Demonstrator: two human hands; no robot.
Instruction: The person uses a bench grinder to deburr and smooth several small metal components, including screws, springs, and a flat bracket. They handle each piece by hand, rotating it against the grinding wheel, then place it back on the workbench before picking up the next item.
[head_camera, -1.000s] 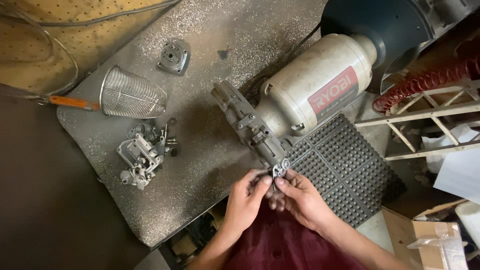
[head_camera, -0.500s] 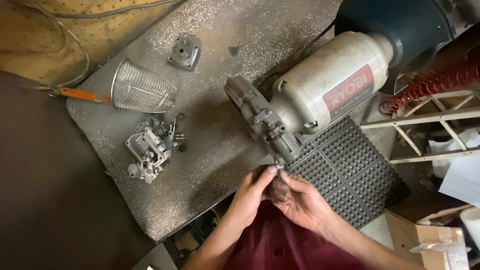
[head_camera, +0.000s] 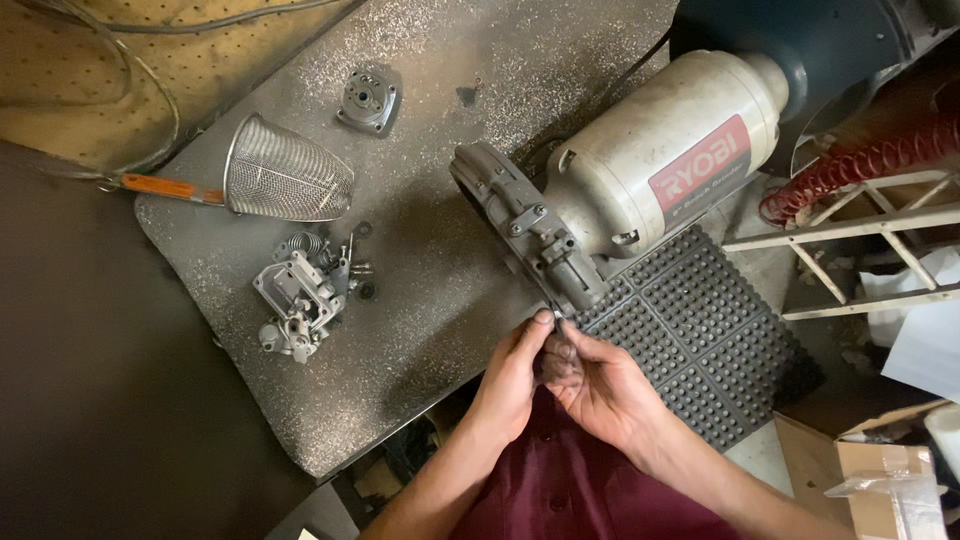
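Oddments on the speckled workbench (head_camera: 440, 300)

Wire mesh strainer (head_camera: 287, 181) near the left edge; grey carburettor body (head_camera: 297, 300) below it; round metal cover (head_camera: 368, 100) towards the far edge.

a small metal part (head_camera: 558, 325), grey and mostly hidden, sits pinched between the fingertips of the left hand (head_camera: 515, 375) and the right hand (head_camera: 600, 385), pressed against the end of the bench grinder (head_camera: 640, 180), whose cream, dusty motor housing lies tilted on the speckled table.
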